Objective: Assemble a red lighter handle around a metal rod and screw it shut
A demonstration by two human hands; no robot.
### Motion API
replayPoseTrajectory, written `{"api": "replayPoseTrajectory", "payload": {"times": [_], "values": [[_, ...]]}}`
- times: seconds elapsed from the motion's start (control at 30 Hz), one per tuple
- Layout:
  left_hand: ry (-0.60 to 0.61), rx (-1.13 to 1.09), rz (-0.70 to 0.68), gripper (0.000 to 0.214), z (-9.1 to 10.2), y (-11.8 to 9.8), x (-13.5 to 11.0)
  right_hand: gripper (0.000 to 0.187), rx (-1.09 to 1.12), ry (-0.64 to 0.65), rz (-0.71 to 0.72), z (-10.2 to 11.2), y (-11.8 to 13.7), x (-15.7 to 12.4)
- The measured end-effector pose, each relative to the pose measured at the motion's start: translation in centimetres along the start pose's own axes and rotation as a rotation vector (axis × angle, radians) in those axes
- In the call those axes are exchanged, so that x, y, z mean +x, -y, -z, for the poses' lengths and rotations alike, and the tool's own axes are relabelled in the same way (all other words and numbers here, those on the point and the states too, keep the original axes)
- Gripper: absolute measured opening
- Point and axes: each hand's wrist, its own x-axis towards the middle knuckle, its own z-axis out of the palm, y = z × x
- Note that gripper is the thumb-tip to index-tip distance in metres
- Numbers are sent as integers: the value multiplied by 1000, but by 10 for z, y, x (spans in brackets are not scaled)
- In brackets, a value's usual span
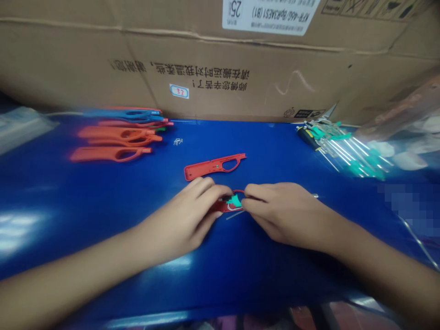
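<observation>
Both hands meet at the middle of the blue table. My left hand is curled, its fingertips pinching a red plastic handle shell that lies flat on the table. A small teal part sits on that shell between the two hands. My right hand is closed in a pinch at the shell's right end, beside the teal part and a thin metal wire. A second red handle shell lies free just beyond the hands.
A stack of orange, red and blue handle shells lies at the far left. Clear blades with teal parts lie in a pile at the far right. A large cardboard box walls off the back. A plastic bag lies at the left edge.
</observation>
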Motion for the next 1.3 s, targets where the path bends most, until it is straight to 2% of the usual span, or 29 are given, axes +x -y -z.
{"api": "replayPoseTrajectory", "payload": {"times": [0.1, 0.3, 0.5, 0.67, 0.8, 1.0, 1.3], "values": [[14, 72, -62, 41, 0, 2, -2, 19, 2, -7, -11, 2, -2, -3], [43, 183, -107, 42, 1, 6, -4, 26, 35, -155, -6, 10, -12, -14], [57, 342, -132, 50, -3, 7, -8, 26, 86, -51, 5, 8, -16, -14], [-5, 324, -152, 54, -2, 4, -8, 28, 134, 12, 4, 5, -17, -14], [-54, 237, -156, 52, -1, 6, -8, 29, 131, 15, 19, 5, -17, -15], [-42, 133, -136, 49, -1, 9, -7, 28, 145, -12, 16, 5, -18, -14], [12, 258, -170, 47, -1, 14, -3, 27, 161, -27, -2, 6, -19, -13]]}}
